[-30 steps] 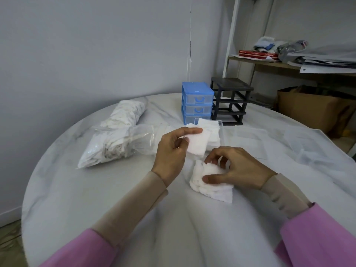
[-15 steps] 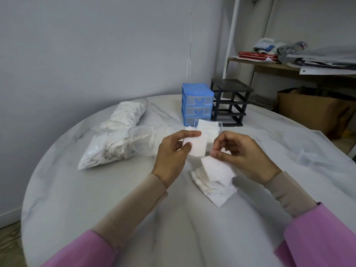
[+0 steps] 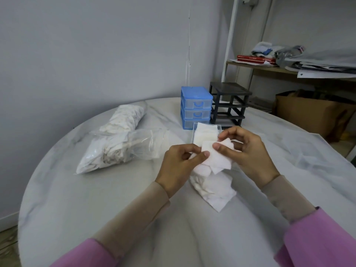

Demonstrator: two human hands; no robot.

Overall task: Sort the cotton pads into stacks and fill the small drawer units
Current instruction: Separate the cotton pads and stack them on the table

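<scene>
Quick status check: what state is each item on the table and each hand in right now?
Left hand: pinching the held cotton pads.
Right hand: pinching the held cotton pads from the other side.
Loose pad pile: on the table, untidy.
Clear drawer: out of its unit, holding stacked pads.
Blue drawer unit: upright, drawers closed.
Black drawer unit: upright, drawers out.
Plastic bags: lying flat, still filled.

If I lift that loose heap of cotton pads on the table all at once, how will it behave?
The heap of cotton pads probably sags and sheds pieces: its edges lie ragged and unaligned. The pads look thin and soft, so likely very light and floppy. The pads held between the left hand and right hand droop at the corners, suggesting little stiffness.
</scene>
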